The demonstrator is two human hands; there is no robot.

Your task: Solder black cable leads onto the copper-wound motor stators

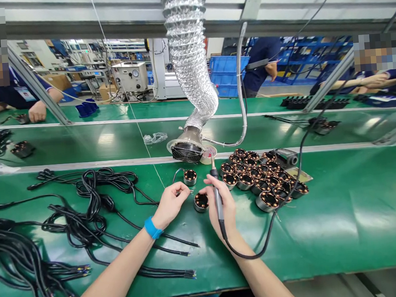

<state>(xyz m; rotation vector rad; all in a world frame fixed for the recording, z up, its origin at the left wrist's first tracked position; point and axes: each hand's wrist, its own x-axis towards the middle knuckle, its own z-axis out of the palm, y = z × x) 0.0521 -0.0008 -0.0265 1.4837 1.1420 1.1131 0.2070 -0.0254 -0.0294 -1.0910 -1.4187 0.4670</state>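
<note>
My left hand (173, 202), with a blue wristband (152, 227), is closed in a pinch. A black cable runs up to it from the left, and thin wire ends show at the fingertips. A thin pale strand hangs from above down to this hand. In my right hand (225, 205) is a soldering iron (218, 199), its tip pointing up and away. Between the hands sits a round motor stator with copper windings (201, 202), partly hidden by the right fingers. Just beyond stands another stator (190, 177) with a dark lead.
Several stators (254, 176) cluster at right, beside a dark holder (286, 156). Black cables (93, 196) cover the left of the green bench. A fume fan (187, 150) hangs from a foil duct (191, 54). Co-workers sit across the bench. The iron's cord loops at right.
</note>
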